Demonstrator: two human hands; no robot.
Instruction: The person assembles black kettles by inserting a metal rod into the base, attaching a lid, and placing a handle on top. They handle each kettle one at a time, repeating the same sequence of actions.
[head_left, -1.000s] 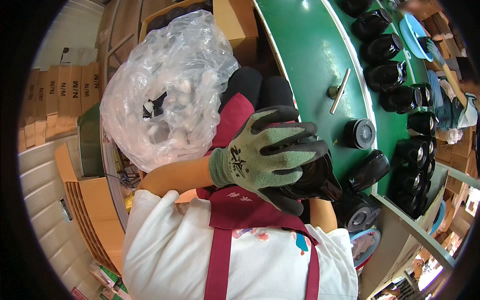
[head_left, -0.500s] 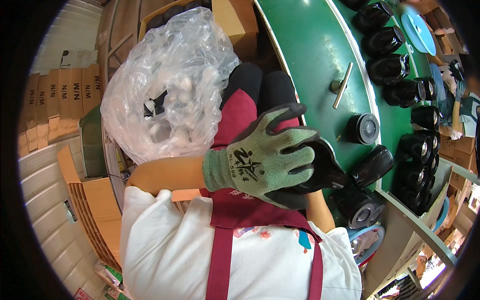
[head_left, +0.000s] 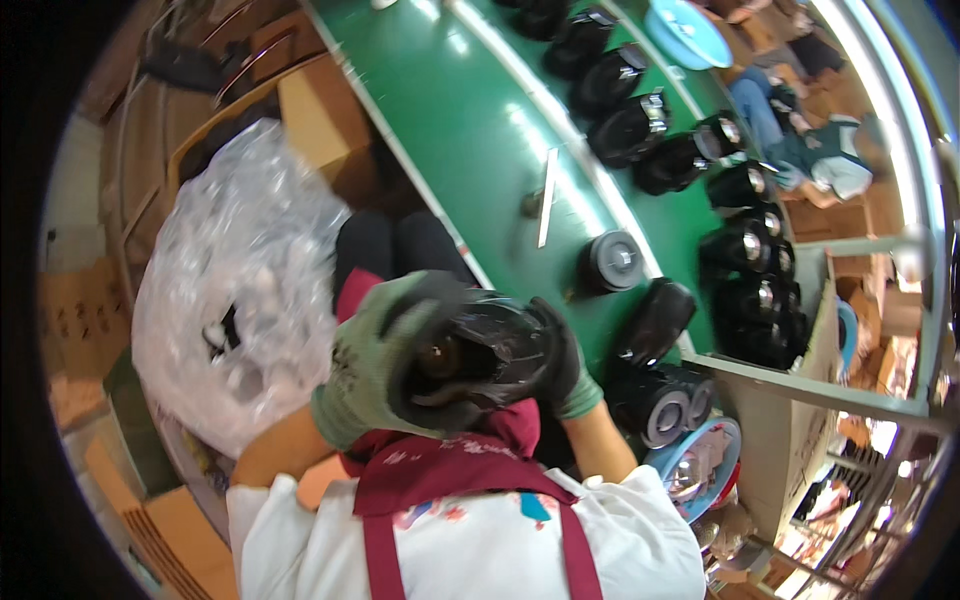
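Both of my hands wear green work gloves with black palms and fingers. Between them, over my lap, is a glossy black jug body [head_left: 500, 345]. My left hand [head_left: 375, 365] wraps around its left end, with the fingers blurred by motion. My right hand [head_left: 565, 370] grips the opposite end. A small brass-coloured spot shows inside the dark hollow near my left fingers; what it is I cannot make out. Just right of my right hand, another black jug body [head_left: 657, 322] lies on the green worktop, beside black round-ended pieces [head_left: 664, 418].
On the green worktop [head_left: 420, 95] are a metal rod on a stub [head_left: 547, 198] and a round black part [head_left: 612, 262]. Rows of black jugs [head_left: 610, 85] stand beyond a pale rail. A clear plastic bag [head_left: 250, 300] bulges at left; a blue basin [head_left: 715, 450] sits at lower right.
My view has swung, so the worktop appears further left. My left hand has moved off the front of the black jug body to its left end; my right hand, hidden before, now shows.
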